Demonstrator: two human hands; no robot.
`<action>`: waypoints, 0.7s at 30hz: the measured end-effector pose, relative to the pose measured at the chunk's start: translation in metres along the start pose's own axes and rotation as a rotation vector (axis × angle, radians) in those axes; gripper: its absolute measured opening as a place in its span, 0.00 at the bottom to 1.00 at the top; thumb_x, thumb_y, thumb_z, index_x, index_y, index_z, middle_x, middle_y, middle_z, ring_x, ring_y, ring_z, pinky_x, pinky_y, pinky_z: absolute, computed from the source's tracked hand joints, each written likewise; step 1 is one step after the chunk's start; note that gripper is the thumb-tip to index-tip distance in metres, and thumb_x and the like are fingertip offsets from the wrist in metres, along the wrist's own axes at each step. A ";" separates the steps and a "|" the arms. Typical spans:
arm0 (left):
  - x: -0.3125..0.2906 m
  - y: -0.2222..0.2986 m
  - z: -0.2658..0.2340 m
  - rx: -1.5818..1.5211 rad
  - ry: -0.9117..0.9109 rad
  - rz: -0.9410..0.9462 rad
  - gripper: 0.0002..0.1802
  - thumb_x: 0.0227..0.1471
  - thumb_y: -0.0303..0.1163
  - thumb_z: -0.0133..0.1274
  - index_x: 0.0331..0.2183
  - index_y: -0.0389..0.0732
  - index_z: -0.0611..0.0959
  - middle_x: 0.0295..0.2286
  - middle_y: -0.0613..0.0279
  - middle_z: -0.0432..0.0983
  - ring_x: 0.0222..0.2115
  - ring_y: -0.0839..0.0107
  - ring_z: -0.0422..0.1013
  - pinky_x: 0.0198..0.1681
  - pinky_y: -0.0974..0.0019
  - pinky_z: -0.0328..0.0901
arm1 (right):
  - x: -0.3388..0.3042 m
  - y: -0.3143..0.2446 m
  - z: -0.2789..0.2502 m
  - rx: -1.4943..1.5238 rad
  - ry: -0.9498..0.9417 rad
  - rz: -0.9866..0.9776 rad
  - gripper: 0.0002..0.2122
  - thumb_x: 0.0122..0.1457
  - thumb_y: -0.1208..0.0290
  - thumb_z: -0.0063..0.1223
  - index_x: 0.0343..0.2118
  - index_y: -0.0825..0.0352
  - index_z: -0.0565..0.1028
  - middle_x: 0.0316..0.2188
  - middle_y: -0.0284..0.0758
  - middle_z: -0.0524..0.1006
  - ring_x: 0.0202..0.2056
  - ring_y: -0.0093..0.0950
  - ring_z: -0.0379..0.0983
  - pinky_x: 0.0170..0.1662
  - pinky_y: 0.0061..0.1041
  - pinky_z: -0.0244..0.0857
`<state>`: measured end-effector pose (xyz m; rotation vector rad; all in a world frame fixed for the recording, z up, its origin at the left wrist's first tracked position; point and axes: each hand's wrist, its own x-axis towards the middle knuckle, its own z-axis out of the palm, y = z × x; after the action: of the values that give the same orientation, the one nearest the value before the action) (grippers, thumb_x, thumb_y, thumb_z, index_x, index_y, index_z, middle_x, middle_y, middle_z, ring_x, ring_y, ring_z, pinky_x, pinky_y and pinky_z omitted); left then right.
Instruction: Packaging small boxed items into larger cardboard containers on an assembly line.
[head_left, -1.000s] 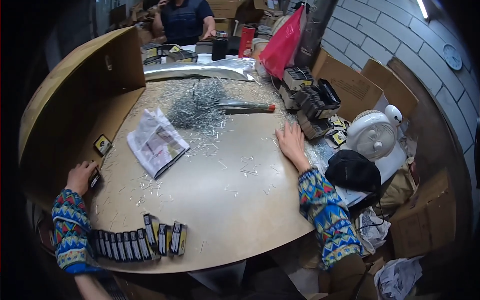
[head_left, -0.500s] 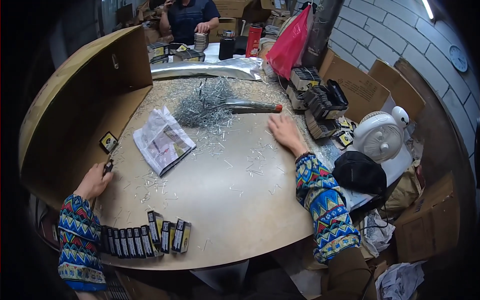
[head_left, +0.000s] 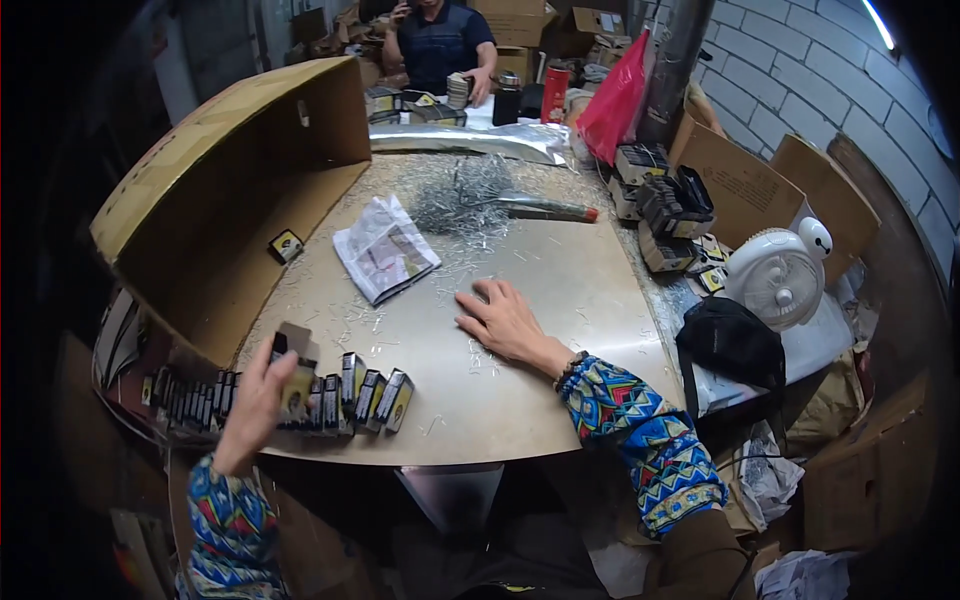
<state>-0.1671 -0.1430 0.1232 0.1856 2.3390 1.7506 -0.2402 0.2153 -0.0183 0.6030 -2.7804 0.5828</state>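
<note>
My left hand [head_left: 255,405] grips a small black and yellow cardboard box [head_left: 298,388] whose dark top flap stands up. It is over a row of similar small boxes [head_left: 333,402] along the table's near left edge. Several at the right end of that row lean. My right hand [head_left: 505,322] lies palm down near the table's middle, fingers stretched out and somewhat apart. Beside it thin bent metal pieces [head_left: 476,358] are scattered. A larger heap of them [head_left: 455,205] sits at the far side, and a long flat piece with a red end [head_left: 550,209] rests against it.
A large cardboard carton [head_left: 230,215] lies on its side at the left, one small box [head_left: 286,246] inside its opening. Folded printed paper [head_left: 385,250] lies on the table. Stacked packs [head_left: 672,205], a white fan [head_left: 775,275] and a black cap [head_left: 735,342] stand right. A person [head_left: 440,45] sits opposite.
My left hand has come from the carton's edge toward the row and now holds an upright small box. My right hand has moved left and nearer, away from the red-ended piece. The view has shifted.
</note>
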 end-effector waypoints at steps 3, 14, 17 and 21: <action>-0.026 -0.018 0.017 -0.373 0.000 -0.097 0.23 0.60 0.41 0.46 0.52 0.40 0.65 0.31 0.51 0.76 0.23 0.66 0.76 0.25 0.66 0.72 | 0.015 -0.008 0.012 -0.095 0.091 -0.041 0.22 0.65 0.52 0.42 0.57 0.58 0.69 0.62 0.46 0.60 0.64 0.48 0.52 0.64 0.51 0.47; -0.155 -0.155 0.056 -0.966 0.187 -0.330 0.16 0.61 0.32 0.49 0.49 0.36 0.72 0.34 0.61 0.78 0.33 0.70 0.77 0.35 0.63 0.77 | -0.054 -0.009 -0.018 0.293 -0.107 -0.002 0.21 0.65 0.58 0.44 0.60 0.58 0.67 0.63 0.45 0.61 0.65 0.47 0.51 0.66 0.45 0.45; -0.174 -0.198 0.099 -1.020 0.217 -0.519 0.15 0.62 0.34 0.47 0.49 0.40 0.73 0.41 0.61 0.76 0.38 0.70 0.75 0.37 0.63 0.75 | -0.064 -0.030 -0.006 0.027 0.052 0.163 0.22 0.65 0.57 0.44 0.59 0.58 0.68 0.63 0.46 0.61 0.65 0.46 0.51 0.66 0.44 0.45; -0.183 -0.222 0.149 -0.789 -0.041 -0.771 0.17 0.62 0.32 0.46 0.52 0.41 0.72 0.43 0.63 0.74 0.41 0.71 0.74 0.40 0.65 0.73 | -0.064 -0.086 0.016 -0.040 0.030 0.116 0.21 0.65 0.56 0.43 0.59 0.58 0.68 0.62 0.47 0.61 0.65 0.45 0.51 0.66 0.44 0.45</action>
<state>0.0524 -0.1093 -0.1120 -0.6891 1.2312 1.9802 -0.1481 0.1583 -0.0233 0.4228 -2.8055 0.5531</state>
